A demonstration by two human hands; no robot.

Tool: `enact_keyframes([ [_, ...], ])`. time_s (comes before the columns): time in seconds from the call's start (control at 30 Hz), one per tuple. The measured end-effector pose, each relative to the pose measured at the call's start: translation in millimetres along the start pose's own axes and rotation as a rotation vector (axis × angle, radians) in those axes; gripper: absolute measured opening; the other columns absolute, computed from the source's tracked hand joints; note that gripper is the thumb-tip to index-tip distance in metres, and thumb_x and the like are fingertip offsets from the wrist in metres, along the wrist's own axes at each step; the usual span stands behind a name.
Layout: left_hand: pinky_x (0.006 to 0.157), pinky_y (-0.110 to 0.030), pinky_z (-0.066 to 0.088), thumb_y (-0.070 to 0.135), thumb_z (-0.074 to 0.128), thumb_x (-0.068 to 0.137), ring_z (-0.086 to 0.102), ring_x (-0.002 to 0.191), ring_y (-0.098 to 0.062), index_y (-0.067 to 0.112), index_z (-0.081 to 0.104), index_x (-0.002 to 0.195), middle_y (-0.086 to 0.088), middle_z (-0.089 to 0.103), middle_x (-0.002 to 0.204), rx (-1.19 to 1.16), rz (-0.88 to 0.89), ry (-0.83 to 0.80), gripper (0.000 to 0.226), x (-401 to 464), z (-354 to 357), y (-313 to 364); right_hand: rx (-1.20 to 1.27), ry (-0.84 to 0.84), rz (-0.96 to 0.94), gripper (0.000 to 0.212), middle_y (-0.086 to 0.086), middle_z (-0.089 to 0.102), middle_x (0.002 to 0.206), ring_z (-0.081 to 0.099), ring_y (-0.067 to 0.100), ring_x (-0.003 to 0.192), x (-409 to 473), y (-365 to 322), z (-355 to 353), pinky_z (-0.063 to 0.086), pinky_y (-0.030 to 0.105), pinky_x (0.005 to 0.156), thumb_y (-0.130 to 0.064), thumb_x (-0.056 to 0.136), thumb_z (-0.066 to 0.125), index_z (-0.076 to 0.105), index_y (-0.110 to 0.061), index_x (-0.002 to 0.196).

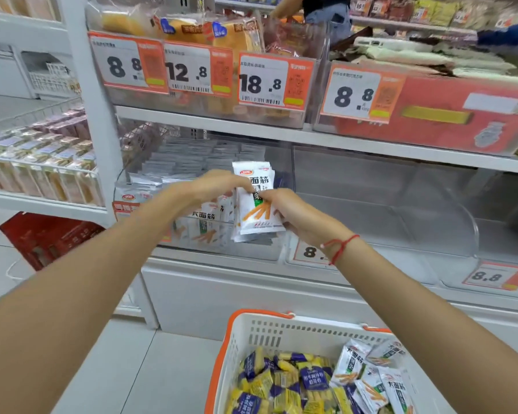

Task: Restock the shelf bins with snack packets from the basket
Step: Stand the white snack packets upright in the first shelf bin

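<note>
My right hand (pixel 293 213) grasps a stack of white snack packets (pixel 256 201), fingers curled round its right edge, held upright in front of the clear shelf bin (pixel 192 234). My left hand (pixel 219 183) pinches the same stack at its upper left edge. The front packet carries a red oval logo, bold dark Chinese characters, a green patch and a picture of orange sticks. Just beyond and left of my left hand, like packets (pixel 204 222) lie stacked in that bin, with the same characters legible. A red string bracelet (pixel 340 246) circles my right wrist.

Below my right forearm stands a white basket (pixel 269 333) with an orange rim, holding more white packets (pixel 368 375) at its right and yellow-and-blue packets (pixel 275 383) at its left.

Above my hands, price tags read 8.8 (pixel 126 65), 12.8 (pixel 189 71), 18.8 (pixel 263 83) and 8.8 (pixel 356 95). Right of my right wrist, a lower tag (pixel 491 276) reads 8.8.
</note>
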State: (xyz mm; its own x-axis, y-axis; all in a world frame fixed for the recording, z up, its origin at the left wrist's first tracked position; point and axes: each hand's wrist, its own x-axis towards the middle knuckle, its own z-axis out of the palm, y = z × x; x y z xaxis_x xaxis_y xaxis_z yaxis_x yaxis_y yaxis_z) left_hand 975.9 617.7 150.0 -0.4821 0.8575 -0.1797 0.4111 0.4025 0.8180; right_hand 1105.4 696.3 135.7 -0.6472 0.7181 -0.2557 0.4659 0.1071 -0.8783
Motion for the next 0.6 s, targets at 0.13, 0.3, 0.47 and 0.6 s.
enact_keyframes([
  [0.13, 0.094, -0.026, 0.039, 0.032, 0.072, 0.082, 0.051, 0.117, -0.014, 0.017, 0.050, 0.134, 0.004, 0.054, 0.135, 0.141, 0.050, -0.054, 0.058, 28, -16, 5, -0.033, 0.039, 0.024, 0.019, 0.004, 0.042, 0.063, 0.036, 0.014, 0.050, 23, -1, 3, 0.023, 0.025, 0.048, -0.022, 0.097, 0.043, 0.047, -0.012, 0.081],
  [0.3, 0.089, -0.023, 0.037, 0.025, 0.070, 0.086, 0.050, 0.106, -0.013, 0.012, 0.055, 0.128, 0.004, 0.058, 0.122, 0.183, 0.095, -0.050, 0.047, 54, -23, 13, 0.000, 0.146, 0.037, 0.020, 0.004, 0.041, 0.062, 0.035, 0.014, 0.052, 54, -10, 9, 0.025, 0.025, 0.050, -0.018, 0.098, 0.039, 0.047, -0.011, 0.081],
  [0.47, 0.086, -0.036, 0.050, 0.034, 0.086, 0.067, 0.057, 0.098, -0.023, 0.006, 0.054, 0.111, -0.003, 0.060, 0.101, 0.392, 0.062, 0.070, 0.061, 79, -16, 6, -0.066, 0.186, 0.088, 0.049, 0.022, 0.056, 0.103, 0.047, 0.025, 0.081, 78, -11, 23, 0.038, 0.028, 0.056, -0.018, 0.097, 0.046, 0.029, 0.004, 0.138],
  [0.6, 0.104, -0.042, 0.039, 0.053, 0.082, 0.061, 0.047, 0.121, -0.031, 0.015, 0.050, 0.128, -0.007, 0.053, 0.125, 0.672, 0.067, 0.179, 0.083, 90, -2, -12, -0.048, 0.176, 0.031, 0.064, 0.022, 0.037, 0.142, 0.044, 0.032, 0.125, 90, 8, 33, 0.041, 0.036, 0.091, -0.012, 0.095, 0.049, 0.013, 0.004, 0.145],
])
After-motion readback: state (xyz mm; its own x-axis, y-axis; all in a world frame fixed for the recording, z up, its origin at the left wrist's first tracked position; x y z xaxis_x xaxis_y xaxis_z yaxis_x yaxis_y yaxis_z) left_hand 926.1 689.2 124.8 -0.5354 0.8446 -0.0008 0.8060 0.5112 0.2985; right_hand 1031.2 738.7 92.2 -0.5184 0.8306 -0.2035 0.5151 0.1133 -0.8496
